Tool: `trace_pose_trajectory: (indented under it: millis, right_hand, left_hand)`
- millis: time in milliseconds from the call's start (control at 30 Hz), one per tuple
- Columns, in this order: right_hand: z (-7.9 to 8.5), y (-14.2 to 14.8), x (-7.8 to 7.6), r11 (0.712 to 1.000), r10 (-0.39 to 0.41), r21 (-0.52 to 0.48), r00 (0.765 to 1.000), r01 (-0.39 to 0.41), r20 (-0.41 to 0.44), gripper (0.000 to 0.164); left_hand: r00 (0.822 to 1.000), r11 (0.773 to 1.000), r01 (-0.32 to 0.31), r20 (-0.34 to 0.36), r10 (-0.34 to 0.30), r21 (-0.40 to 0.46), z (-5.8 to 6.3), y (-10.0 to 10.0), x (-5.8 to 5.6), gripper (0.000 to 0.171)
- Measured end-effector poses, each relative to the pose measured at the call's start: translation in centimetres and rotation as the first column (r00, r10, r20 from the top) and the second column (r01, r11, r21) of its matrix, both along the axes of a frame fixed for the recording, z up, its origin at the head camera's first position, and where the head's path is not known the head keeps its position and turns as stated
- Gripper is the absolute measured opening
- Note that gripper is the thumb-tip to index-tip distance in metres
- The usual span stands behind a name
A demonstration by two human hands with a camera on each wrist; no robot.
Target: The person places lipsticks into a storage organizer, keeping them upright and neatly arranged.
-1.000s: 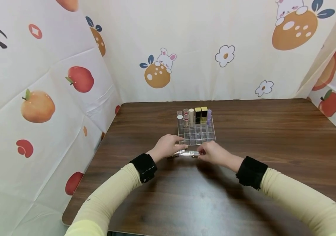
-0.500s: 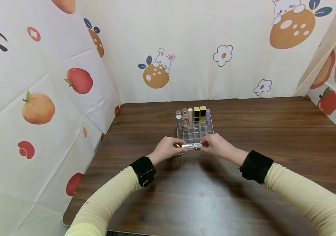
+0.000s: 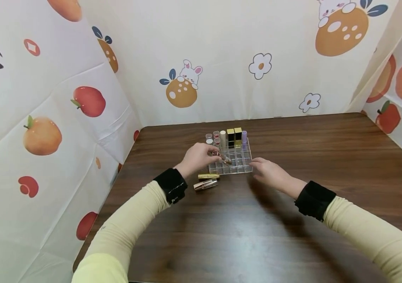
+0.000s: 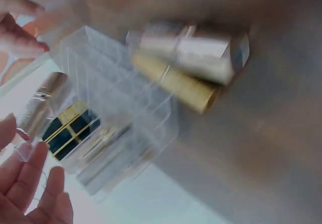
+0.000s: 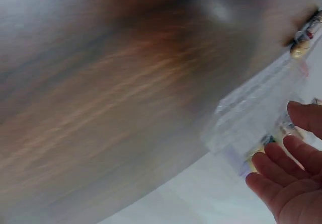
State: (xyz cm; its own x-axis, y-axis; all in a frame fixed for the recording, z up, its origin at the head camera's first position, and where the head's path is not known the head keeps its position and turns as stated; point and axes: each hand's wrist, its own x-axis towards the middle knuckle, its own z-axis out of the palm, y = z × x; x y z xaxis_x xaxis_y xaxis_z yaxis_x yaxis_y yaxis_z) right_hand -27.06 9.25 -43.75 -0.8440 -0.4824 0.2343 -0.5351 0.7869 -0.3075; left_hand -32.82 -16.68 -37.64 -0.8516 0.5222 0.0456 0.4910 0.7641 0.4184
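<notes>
My left hand point(image 3: 198, 159) pinches a shiny lipstick tube point(image 3: 226, 160) over the clear lipstick organizer point(image 3: 235, 170). In the left wrist view the tube point(image 4: 44, 98) sticks out tilted from between thumb and fingers, its clear end at the fingertips. At the organizer's right front corner is my right hand point(image 3: 273, 175), holding nothing. The right wrist view shows that hand point(image 5: 294, 178) with its fingers extended and spread a little. Two more tubes lie on the table in front of the organizer: a gold tube point(image 3: 209, 176) and a silvery pink tube point(image 3: 205, 184).
Lipsticks stand in the organizer's back rows, among them two black-and-gold ones point(image 3: 234, 135), a cream tube point(image 3: 223, 138) and a purple tube point(image 3: 244, 137). The brown wooden table point(image 3: 303, 149) ends at a printed cloth backdrop point(image 3: 222, 94).
Both hands lifted a tube from the table front and held its two ends. My right hand has since let go and moved right; my left has carried the tube up over the organizer.
</notes>
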Motion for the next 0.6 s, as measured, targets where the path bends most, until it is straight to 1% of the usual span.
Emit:
trace_pose_trajectory:
  millis: [33,67,133,200,300,333,400,467,500,533,600]
  right_hand:
    - [-0.3,0.3,0.0,1.000,0.005,0.013,1.000,-0.005,-0.003,0.037]
    - [-0.5,0.5,-0.1,1.000,0.011,0.026,1.000,-0.011,-0.006,0.038]
    - [-1.0,0.8,-0.2,0.999,0.028,0.045,1.000,-0.028,-0.012,0.039]
    - [-1.3,1.0,-0.3,0.997,0.045,0.071,0.999,-0.043,-0.017,0.041]
    - [-1.4,1.0,-0.2,0.993,0.074,0.091,0.997,-0.073,-0.016,0.041]
    - [-1.4,0.9,-0.2,0.992,0.081,0.099,0.997,-0.079,-0.012,0.041]
    - [-1.5,0.9,-0.1,0.988,0.093,0.123,0.996,-0.091,-0.010,0.040]
    - [-1.6,0.9,-0.1,0.986,0.098,0.137,0.995,-0.097,-0.003,0.039]
    - [-1.7,0.9,-0.1,0.984,0.099,0.146,0.995,-0.098,0.001,0.038]
    - [-1.8,0.9,-0.1,0.983,0.099,0.155,0.995,-0.098,0.001,0.038]
    - [-2.0,1.0,-0.1,0.982,0.100,0.163,0.995,-0.099,0.003,0.037]
  left_hand:
    - [0.999,0.997,0.010,-0.036,-0.013,-0.077,0.5,0.5,-0.3,0.029]
    - [0.997,0.989,0.021,-0.068,-0.031,-0.147,1.0,1.1,-0.6,0.026]
    - [0.987,0.960,0.035,-0.140,-0.077,-0.279,1.8,2.1,-1.2,0.019]
    - [0.972,0.928,0.041,-0.202,-0.123,-0.371,2.3,3.1,-1.7,0.018]
    - [0.945,0.887,0.035,-0.274,-0.180,-0.460,2.7,4.4,-2.1,0.025]
    - [0.938,0.874,0.034,-0.285,-0.195,-0.486,2.8,4.8,-2.2,0.028]
    - [0.932,0.846,0.026,-0.293,-0.213,-0.532,2.8,5.6,-2.3,0.031]
    - [0.932,0.810,0.020,-0.282,-0.227,-0.586,2.8,6.3,-2.4,0.032]
    - [0.933,0.796,0.018,-0.277,-0.231,-0.605,2.8,6.6,-2.4,0.031]
    - [0.937,0.785,0.017,-0.264,-0.228,-0.619,2.7,6.8,-2.4,0.030]
    - [0.943,0.775,0.010,-0.252,-0.218,-0.632,2.7,7.3,-2.5,0.026]
